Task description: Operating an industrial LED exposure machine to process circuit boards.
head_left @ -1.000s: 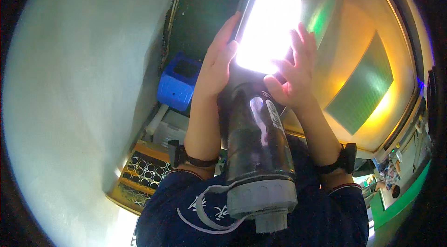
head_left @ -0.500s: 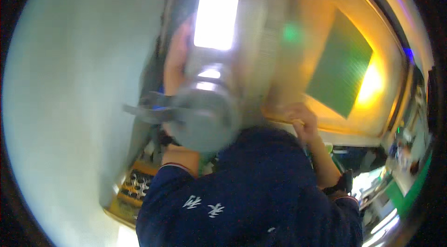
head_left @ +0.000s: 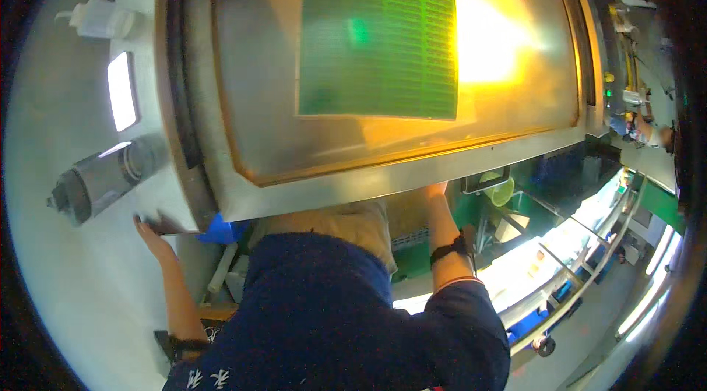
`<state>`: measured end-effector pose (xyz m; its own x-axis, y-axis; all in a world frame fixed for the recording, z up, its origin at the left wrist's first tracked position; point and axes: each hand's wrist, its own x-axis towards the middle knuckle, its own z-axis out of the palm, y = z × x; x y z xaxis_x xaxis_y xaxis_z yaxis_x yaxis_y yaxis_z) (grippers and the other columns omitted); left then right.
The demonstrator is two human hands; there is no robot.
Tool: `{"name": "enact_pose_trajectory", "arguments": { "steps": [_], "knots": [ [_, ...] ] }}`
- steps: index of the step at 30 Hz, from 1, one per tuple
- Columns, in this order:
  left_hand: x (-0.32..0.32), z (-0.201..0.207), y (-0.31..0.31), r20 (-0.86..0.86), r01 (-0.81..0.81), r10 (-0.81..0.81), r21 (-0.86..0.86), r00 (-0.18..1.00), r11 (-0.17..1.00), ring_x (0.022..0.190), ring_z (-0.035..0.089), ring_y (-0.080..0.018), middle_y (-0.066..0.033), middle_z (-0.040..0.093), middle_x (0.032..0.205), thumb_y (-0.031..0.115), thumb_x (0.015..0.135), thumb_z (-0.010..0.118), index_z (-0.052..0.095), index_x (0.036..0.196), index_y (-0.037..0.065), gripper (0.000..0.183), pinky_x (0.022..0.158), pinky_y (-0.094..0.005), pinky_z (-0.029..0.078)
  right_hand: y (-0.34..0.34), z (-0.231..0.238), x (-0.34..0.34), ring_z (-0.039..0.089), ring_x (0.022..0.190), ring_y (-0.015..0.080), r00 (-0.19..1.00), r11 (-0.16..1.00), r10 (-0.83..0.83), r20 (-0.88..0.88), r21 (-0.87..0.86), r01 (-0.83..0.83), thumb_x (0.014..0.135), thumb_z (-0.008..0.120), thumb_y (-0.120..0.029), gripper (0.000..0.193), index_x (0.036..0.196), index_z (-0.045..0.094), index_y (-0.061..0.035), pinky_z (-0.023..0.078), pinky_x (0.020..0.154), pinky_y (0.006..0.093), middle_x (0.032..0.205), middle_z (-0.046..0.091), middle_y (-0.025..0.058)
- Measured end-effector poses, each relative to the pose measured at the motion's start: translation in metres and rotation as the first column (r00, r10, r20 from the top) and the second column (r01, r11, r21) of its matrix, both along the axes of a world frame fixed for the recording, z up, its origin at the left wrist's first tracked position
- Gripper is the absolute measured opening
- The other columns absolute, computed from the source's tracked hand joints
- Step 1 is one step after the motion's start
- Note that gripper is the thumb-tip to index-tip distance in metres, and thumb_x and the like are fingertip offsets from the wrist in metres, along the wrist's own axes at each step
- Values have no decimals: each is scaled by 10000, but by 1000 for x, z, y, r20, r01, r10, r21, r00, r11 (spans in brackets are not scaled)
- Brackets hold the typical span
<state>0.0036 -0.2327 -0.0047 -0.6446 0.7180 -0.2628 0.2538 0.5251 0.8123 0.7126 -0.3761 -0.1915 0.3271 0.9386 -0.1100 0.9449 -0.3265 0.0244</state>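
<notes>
Metal frame (head_left: 331, 189); right hand (head_left: 436, 189) at edge, grip unclear; left hand (head_left: 152, 238), fingers outstretched, near bottle (head_left: 112, 176)

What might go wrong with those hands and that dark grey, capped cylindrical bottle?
The person's left hand is near the dark grey, capped cylindrical bottle, so a careless swing might knock it. The bright white rectangular panel beside the bottle could get bumped too. The right hand, partly hidden, is at the front edge of the silver metal frame; it might get pinched if that frame moved.
</notes>
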Motion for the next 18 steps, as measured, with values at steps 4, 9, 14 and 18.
{"name": "enact_pose_trajectory", "arguments": {
  "steps": [4, 9, 14, 18],
  "knots": [
    [3, -38, -180, -22, 90, -102, -303, 995, 949, 1503, 149, -331, -199, 123, 1631, 325, 1046, 435, 181, 1547, -9, 654, 1219, -446, 133, 23, -47, 42, 567, 1191, 345, 990, 986, -88, -106, 132, 102, 885, 566, -247, 301, 1108, 655, -66, 493, 937, 479, 1196, 630, 209],
    [158, -56, -221, -97, 510, -645, -528, 758, 679, 1491, 194, -319, -205, 187, 1615, 241, 938, 625, 254, 1533, 10, 739, 1211, -435, 154, 20, -57, 47, 602, 1136, 347, 970, 974, -6, -243, 219, 61, 885, 561, -243, 280, 1078, 667, -70, 504, 915, 483, 1131, 658, 191],
    [372, -18, -163, 165, 921, -927, -258, 338, 291, 1434, 326, -381, -220, 348, 1550, 195, 892, 634, 338, 1498, -8, 704, 1184, -441, 239, 13, -12, 68, 636, 1080, 348, 931, 897, 240, -276, 430, -104, 884, 556, -238, 263, 1049, 678, -74, 515, 893, 487, 1066, 685, 173],
    [435, 13, -154, -32, 936, -991, -334, -133, -115, 1407, 331, -450, -226, 365, 1533, 325, 854, 703, 372, 1484, 31, 770, 1168, -488, 266, -39, 67, 77, 707, 910, 314, 911, 952, 111, -397, -220, -212, 872, 563, -216, 253, 1037, 688, -70, 561, 784, 440, 970, 718, 122]
  ]
}}
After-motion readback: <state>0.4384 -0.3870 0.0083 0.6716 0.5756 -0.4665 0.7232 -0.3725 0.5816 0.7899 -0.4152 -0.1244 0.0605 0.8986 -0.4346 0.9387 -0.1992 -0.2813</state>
